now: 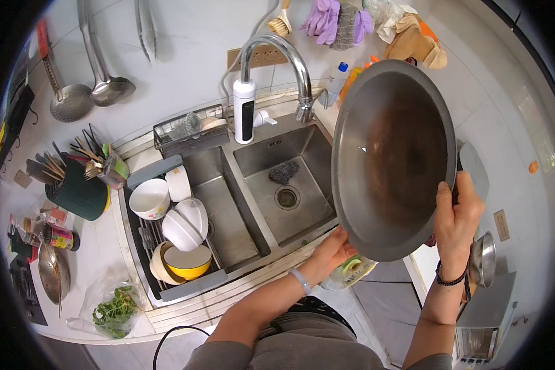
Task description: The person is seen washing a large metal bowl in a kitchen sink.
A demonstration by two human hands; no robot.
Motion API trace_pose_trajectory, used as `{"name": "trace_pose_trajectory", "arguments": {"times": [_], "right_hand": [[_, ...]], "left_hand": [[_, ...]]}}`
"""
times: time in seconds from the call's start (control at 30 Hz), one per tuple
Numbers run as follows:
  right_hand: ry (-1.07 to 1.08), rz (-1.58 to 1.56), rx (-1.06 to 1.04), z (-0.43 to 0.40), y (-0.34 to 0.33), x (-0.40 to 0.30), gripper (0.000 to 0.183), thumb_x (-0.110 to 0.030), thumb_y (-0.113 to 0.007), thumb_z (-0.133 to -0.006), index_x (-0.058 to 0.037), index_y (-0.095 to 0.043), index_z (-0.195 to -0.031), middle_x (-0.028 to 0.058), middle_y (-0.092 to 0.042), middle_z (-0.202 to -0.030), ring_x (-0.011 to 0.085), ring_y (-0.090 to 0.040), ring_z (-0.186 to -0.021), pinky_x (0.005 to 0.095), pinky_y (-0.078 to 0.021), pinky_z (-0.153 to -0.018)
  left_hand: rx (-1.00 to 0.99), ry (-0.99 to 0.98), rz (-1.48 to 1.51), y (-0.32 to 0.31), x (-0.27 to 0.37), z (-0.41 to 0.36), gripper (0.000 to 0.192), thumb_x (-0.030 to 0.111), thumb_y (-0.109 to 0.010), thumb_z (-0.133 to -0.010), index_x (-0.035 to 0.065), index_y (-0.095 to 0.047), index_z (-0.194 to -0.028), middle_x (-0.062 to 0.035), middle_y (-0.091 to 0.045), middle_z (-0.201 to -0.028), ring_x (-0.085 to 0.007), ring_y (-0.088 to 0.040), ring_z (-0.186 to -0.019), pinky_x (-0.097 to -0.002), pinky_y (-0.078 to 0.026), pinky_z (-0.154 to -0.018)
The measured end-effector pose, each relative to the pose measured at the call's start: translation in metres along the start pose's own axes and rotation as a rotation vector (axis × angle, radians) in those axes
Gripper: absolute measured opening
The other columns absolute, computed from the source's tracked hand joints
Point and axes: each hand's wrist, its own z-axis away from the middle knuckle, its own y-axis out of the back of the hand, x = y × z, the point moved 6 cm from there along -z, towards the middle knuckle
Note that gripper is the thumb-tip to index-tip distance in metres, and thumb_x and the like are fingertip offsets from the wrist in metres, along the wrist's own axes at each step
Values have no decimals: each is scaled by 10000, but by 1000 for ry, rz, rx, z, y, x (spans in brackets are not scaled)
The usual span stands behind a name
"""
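Note:
A large round metal pan or basin [397, 157], dark inside with brownish patches, is tilted up at the right of the double sink. My right hand [458, 217] grips its lower right rim, thumb on the inner side. At the lower left rim, my left hand [333, 254] supports it from beneath, its fingertips partly hidden. To the left is the right basin of the stainless steel sink [259, 162], with a dark scouring pad [284, 172] lying near its drain. A chrome faucet [277, 41] with a white body arches over it.
A dish rack [148, 236] with several bowls [185, 226] spans the left basin. Bagged leafy greens [115, 312], a wok-like pan [54, 273] and a dark green utensil holder [81, 189] stand on the left counter. A plastic bottle [336, 83] is behind the pan; a metal bowl [483, 259] is at right.

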Motion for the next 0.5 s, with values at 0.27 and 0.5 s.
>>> {"name": "trace_pose_trajectory", "arguments": {"times": [0.27,0.5], "right_hand": [[-407,-458,-28,29,-44,84,188,-68,-520,-798,-2,-410,-661,-2,-372,-572,75,-337,-571,276,-276,-482],[-585,-797,-108,70,-130,120,90,-56,-537,-768,7,-520,-705,-19,-467,-622,64,-382,-584,247,-303,-510]], "left_hand": [[151,-256,-289,-29,89,109,273,37,-506,-890,79,-464,-1156,-94,-541,-1144,-256,-522,-1076,-452,-425,-949],[247,-589,-414,-42,130,157,438,-79,-534,-777,7,-479,-1203,-85,-558,-1146,-235,-527,-1086,-387,-416,-958]]}}
